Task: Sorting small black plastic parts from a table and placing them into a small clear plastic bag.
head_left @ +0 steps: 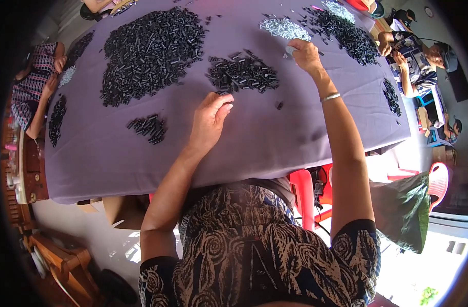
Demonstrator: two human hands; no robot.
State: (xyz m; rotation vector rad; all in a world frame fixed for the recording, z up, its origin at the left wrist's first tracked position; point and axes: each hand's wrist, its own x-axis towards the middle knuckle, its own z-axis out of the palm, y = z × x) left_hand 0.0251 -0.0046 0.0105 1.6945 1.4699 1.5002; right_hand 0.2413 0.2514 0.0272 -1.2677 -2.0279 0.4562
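My left hand [209, 117] is closed in a pinch just below the middle pile of small black cylindrical parts [241, 74]. Whatever its fingertips hold is too small and dark to make out. Farther off to the right, my right hand [306, 55] has its fingers pressed together at the near edge of a pile of small clear pieces [282, 26]. A pale, clear bit [290, 50] shows at its fingertips, but its kind is unclear. A small cluster of assembled-looking black cylinders [149, 128] lies left of my left hand. One loose black part [279, 106] rests between my arms.
A large black heap [152, 51] covers the far left of the purple tablecloth [264, 148]. Another black heap [349, 38] sits far right. People work at the left edge [37, 84] and right edge [415, 64]. Red plastic chairs [303, 197] stand by the near edge.
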